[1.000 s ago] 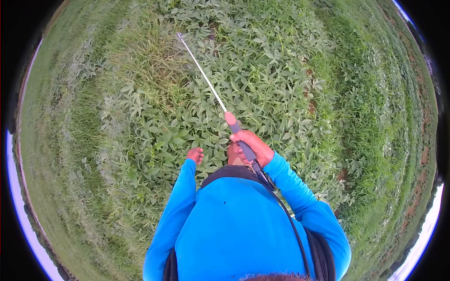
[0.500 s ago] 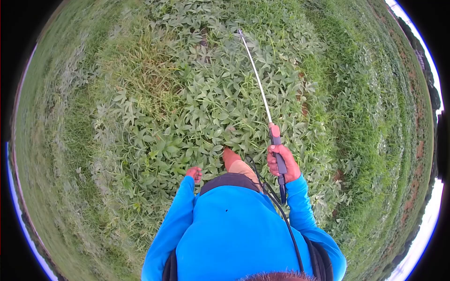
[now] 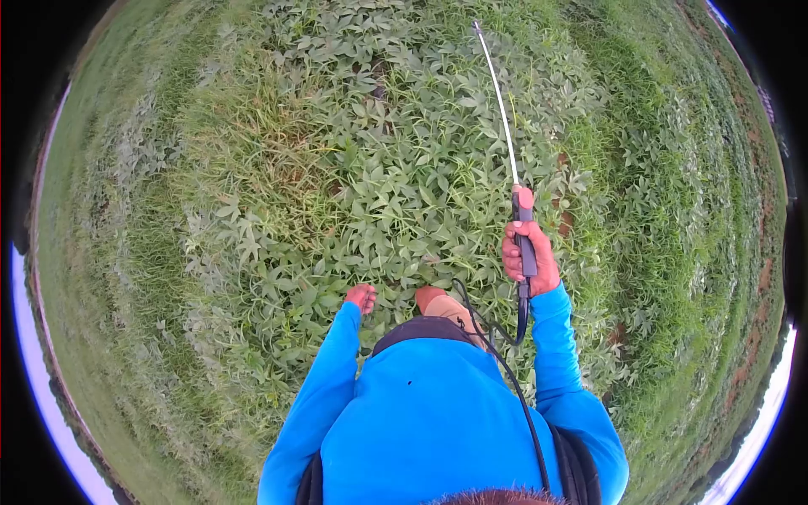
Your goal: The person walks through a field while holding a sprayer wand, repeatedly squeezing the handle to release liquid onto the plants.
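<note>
My right hand [image 3: 534,255] is wrapped round the dark and red handle [image 3: 525,229] of a sprayer wand. Its thin metal lance [image 3: 502,109] points forward over the leafy plants [image 3: 396,202], the tip [image 3: 476,25] near the top of the view. From the handle's lower end a black hose [image 3: 523,316] loops down and runs back over my blue shirt. My left hand [image 3: 362,298] hangs low beside my body, above the leaves, with its fingers curled in and no object showing in them.
Dense green foliage surrounds me, with a patch of yellowish grass [image 3: 278,139] ahead to the left. Strips of grass [image 3: 623,202] run along the right. One bare foot [image 3: 429,296] shows among the plants. Dark straps [image 3: 575,459] cross my shirt's sides.
My right hand and the wand have moved forward and to the right, and the lance tip has swung right. My left hand has come slightly forward, still curled.
</note>
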`<state>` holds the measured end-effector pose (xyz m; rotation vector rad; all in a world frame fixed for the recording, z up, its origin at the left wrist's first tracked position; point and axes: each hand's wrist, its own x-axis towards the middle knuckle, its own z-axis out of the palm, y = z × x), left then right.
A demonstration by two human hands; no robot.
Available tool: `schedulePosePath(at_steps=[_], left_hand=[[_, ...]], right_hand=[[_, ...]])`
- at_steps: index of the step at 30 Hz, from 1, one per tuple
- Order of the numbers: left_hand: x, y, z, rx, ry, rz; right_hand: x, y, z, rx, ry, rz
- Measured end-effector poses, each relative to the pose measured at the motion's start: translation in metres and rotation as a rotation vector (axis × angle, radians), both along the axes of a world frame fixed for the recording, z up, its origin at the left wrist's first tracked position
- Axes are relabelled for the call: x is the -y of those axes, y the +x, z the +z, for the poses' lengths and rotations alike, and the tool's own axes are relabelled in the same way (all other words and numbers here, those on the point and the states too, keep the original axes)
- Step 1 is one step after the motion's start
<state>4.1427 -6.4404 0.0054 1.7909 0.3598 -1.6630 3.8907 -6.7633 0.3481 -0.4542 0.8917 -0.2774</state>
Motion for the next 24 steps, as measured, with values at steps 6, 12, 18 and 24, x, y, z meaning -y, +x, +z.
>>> schedulePosePath(at_steps=[6,12,18,24], left_hand=[[0.057,0.061,0.024,0.114,-0.107,0.043],[0.048,0.079,0.042,0.122,-0.129,0.137],[-0.016,0.047,-0.012,-0.009,0.108,0.266],[-0.048,0.021,-0.044,0.604,-0.078,-0.715]], right_hand=[[0.020,0.038,-0.003,0.134,0.227,0.079],[0.029,0.072,-0.009,0.186,0.403,0.149],[0.042,0.106,0.001,0.369,0.627,0.317],[0.058,0.155,0.012,0.411,0.627,0.520]])
